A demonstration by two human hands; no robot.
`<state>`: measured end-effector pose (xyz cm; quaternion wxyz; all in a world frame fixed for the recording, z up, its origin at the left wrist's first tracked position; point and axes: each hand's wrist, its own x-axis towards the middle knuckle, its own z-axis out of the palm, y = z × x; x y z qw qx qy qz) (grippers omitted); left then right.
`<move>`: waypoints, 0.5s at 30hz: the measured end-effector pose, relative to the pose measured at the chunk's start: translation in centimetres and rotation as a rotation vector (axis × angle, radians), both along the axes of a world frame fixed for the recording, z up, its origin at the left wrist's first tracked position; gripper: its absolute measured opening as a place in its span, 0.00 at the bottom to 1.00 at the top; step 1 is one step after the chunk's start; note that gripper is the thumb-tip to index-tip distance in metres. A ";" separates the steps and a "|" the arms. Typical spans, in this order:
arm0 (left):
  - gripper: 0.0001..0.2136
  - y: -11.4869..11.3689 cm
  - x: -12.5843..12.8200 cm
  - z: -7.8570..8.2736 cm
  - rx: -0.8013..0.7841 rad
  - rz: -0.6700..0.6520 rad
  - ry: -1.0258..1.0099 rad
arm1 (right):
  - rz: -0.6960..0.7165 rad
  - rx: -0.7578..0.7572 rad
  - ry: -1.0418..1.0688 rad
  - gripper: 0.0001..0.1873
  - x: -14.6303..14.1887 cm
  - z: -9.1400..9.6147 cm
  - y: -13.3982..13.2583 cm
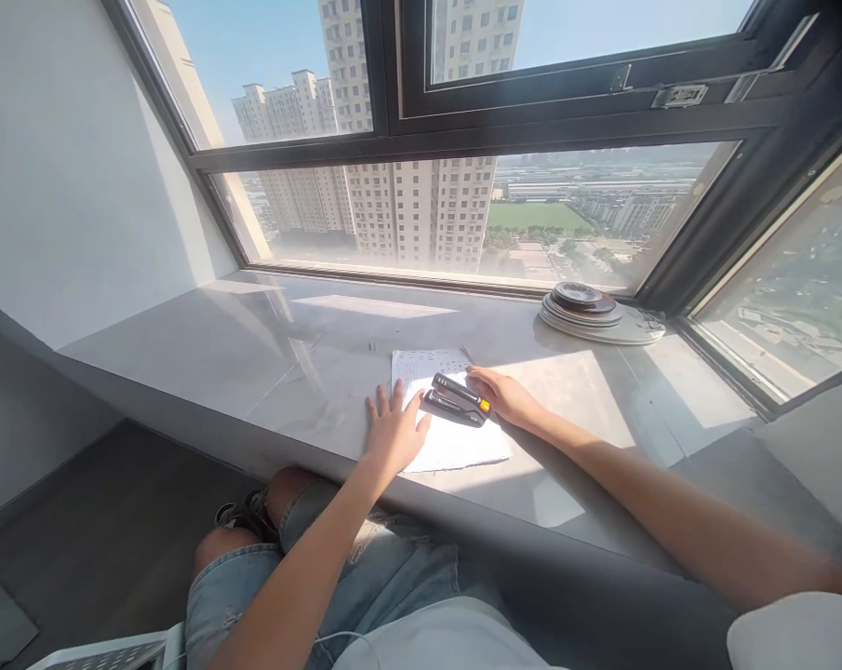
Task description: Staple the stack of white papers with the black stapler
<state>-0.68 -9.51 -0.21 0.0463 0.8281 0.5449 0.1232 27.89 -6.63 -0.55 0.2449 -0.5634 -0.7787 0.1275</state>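
Note:
A black stapler (455,398) with an orange patch at its right end lies on a stack of white paper sheets (455,448) on the windowsill. Dark rows of marks cover the upper part of the top sheet. My left hand (394,430) rests open along the left edge of the paper, fingers spread, its thumb close to the stapler's left end. Beside the stapler's right end, my right hand (508,395) lies on the paper's right edge with its fingers stretched forward; some of them are hidden beneath the hand.
Stacked plates (580,312) stand at the back right of the sill (337,372), by the window frame. A tiny object (372,346) lies left of the paper's top. The sill's front edge runs just above my knees. A white perforated item (124,651) is at lower left.

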 end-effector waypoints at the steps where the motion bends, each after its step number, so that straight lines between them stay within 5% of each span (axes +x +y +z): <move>1: 0.27 -0.1 0.0 0.0 -0.004 0.001 -0.004 | -0.021 -0.010 0.037 0.23 0.6 0.0 -1.7; 5: 0.27 0.0 0.1 0.4 -0.001 -0.008 0.008 | -0.126 -0.053 0.048 0.23 1.1 0.2 -9.6; 9: 0.27 1.1 -0.6 1.0 0.041 -0.052 0.070 | -0.246 0.058 0.079 0.19 -1.0 -1.1 -20.8; 12: 0.25 2.2 -1.5 1.1 0.125 -0.111 0.061 | -0.049 0.236 0.070 0.18 -2.6 -2.4 -29.3; 15: 0.24 2.7 -2.1 0.8 0.165 -0.133 0.027 | -0.008 0.089 0.151 0.13 -3.8 -2.1 -34.7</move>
